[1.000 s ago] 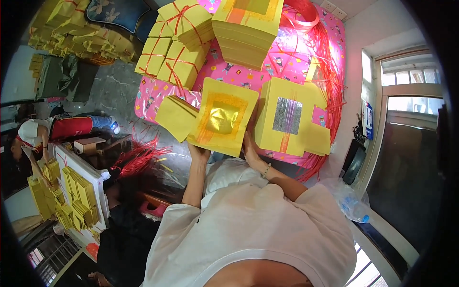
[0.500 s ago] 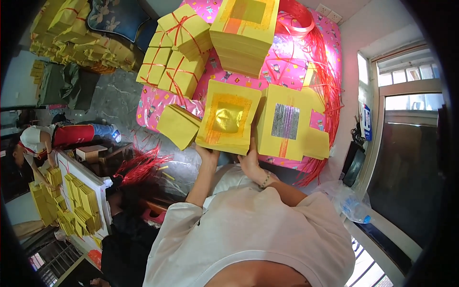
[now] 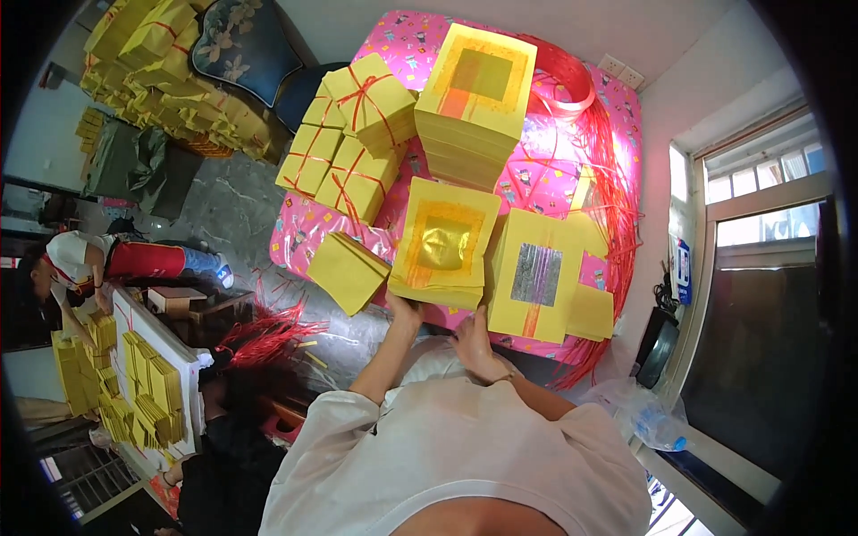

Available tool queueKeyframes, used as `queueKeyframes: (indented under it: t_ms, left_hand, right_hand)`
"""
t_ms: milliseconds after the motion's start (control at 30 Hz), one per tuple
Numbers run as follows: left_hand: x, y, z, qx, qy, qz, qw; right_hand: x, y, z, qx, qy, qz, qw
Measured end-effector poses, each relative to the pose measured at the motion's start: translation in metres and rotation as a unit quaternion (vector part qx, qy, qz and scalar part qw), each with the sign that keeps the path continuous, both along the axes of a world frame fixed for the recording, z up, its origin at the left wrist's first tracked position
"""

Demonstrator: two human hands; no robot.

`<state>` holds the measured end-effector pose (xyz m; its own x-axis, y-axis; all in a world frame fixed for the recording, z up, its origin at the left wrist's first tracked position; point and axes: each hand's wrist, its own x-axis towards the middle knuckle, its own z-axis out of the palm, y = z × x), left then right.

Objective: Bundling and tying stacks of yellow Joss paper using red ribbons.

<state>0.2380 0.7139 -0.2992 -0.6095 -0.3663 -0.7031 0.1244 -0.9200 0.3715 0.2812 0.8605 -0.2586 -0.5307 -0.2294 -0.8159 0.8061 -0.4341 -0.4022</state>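
White short-sleeved shirt [image 3: 465,464]; thin bracelet [image 3: 506,379] on right wrist.

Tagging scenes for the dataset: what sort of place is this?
Likely a small home workshop for bundling yellow paper. Stacks of yellow paper lie on a pink table, tied bundles with red string sit beside them, and more heaps line the floor.

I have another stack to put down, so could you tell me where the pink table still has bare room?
Bare pink table shows between the tall yellow stack and the red strings. The near edge is crowded: gold-foil stack, silver-foil stack, both hands.
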Motion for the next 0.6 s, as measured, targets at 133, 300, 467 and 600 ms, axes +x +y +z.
queueKeyframes:
  t_ms: [133, 300, 467, 600]
  left_hand:
    - [0.009, -0.009, -0.018, -0.004, -0.001, -0.079, 0.997]
    - [0.018, -0.024, -0.042, -0.011, -0.055, -0.147, 0.988]
    - [0.011, -0.024, -0.015, 0.072, -0.056, -0.145, 0.985]
    - [0.026, -0.033, -0.014, 0.048, -0.045, -0.176, 0.982]
  right_hand:
    - [-0.001, 0.01, 0.054, -0.083, -0.065, 0.101, 0.989]
    - [-0.034, 0.047, 0.129, -0.089, 0.119, 0.393, 0.907]
    - [-0.108, 0.038, 0.187, 0.056, 0.426, 0.42, 0.8]
    - [-0.186, -0.018, 0.228, 0.208, 0.612, 0.368, 0.668]
